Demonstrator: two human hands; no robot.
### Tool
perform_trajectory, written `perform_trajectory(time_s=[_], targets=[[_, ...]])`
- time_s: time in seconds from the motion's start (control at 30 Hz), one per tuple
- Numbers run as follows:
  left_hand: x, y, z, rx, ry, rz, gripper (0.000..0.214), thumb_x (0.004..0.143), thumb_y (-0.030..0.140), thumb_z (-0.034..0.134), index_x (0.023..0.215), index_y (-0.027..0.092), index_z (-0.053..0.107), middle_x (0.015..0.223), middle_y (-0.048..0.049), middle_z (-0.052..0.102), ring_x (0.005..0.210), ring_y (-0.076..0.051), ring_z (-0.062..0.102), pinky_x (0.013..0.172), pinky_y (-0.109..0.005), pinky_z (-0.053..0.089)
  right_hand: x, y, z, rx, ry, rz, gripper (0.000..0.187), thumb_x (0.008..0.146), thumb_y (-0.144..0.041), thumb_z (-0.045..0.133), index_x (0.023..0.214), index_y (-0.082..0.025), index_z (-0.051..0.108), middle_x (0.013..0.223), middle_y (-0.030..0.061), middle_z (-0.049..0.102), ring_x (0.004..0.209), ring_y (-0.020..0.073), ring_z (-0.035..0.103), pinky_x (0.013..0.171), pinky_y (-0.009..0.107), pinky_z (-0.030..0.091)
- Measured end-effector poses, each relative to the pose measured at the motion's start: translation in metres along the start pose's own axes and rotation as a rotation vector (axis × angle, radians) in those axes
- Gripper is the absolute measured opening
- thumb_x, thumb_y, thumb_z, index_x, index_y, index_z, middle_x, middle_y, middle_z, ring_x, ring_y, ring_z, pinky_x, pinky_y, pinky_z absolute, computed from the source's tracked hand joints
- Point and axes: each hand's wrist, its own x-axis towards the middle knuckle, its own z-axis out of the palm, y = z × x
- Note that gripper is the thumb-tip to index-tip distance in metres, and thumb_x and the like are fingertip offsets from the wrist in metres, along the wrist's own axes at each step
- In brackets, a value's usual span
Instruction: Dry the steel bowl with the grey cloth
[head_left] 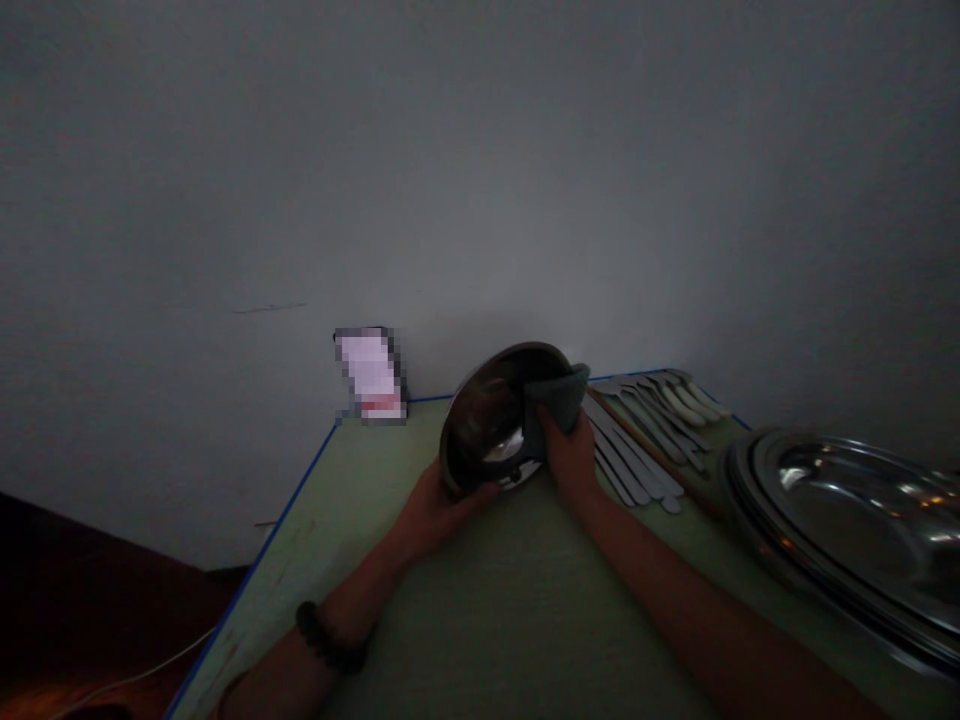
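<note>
A round steel bowl point(487, 415) is tilted up on its edge near the back of a pale green table point(480, 610). My left hand point(435, 510) grips the bowl's lower left rim. My right hand point(570, 455) presses a grey cloth point(559, 400) against the bowl's right inner side. The scene is dim.
A row of several steel spoons point(645, 440) lies to the right of the bowl. A stack of large steel plates point(847, 520) sits at the right edge. A small blurred card point(371, 375) leans on the grey wall behind. The table's blue-edged left side drops to a dark floor.
</note>
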Motion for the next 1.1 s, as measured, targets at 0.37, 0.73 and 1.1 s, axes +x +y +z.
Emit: perform_trajectory(time_s=[0.37, 0.73, 1.1], targets=[[0.006, -0.003, -0.003, 0.062, 0.010, -0.003, 0.023, 0.071, 0.037, 0.066, 0.086, 0.019, 0.068, 0.080, -0.0061, 0.074, 0.080, -0.025, 0.068, 0.069, -0.036, 0.057, -0.011, -0.008, 0.004, -0.133, -0.228, -0.109, 0.038, 0.073, -0.049, 0.059, 0.088, -0.015, 0.065, 0.085, 0.0114, 0.069, 0.082, 0.0266, 0.064, 0.071, 0.036, 0.047], [0.000, 0.000, 0.002, -0.083, 0.132, -0.039, 0.069, 0.071, 0.040, 0.068, 0.126, 0.015, 0.036, 0.081, -0.0083, 0.070, 0.064, -0.021, 0.069, 0.050, -0.028, 0.054, -0.005, -0.004, 0.002, -0.043, -0.081, -0.056, 0.047, 0.078, -0.053, 0.050, 0.101, -0.013, 0.058, 0.100, 0.0133, 0.067, 0.093, 0.0257, 0.061, 0.081, 0.037, 0.045], [0.005, -0.005, 0.002, -0.024, -0.035, -0.132, 0.030, 0.073, 0.041, 0.065, 0.082, 0.014, 0.059, 0.071, -0.0081, 0.071, 0.054, -0.016, 0.065, 0.049, -0.027, 0.054, -0.004, -0.004, 0.000, -0.136, -0.203, -0.073, 0.040, 0.068, -0.049, 0.065, 0.088, -0.015, 0.064, 0.087, 0.0125, 0.069, 0.084, 0.0273, 0.063, 0.073, 0.037, 0.046]])
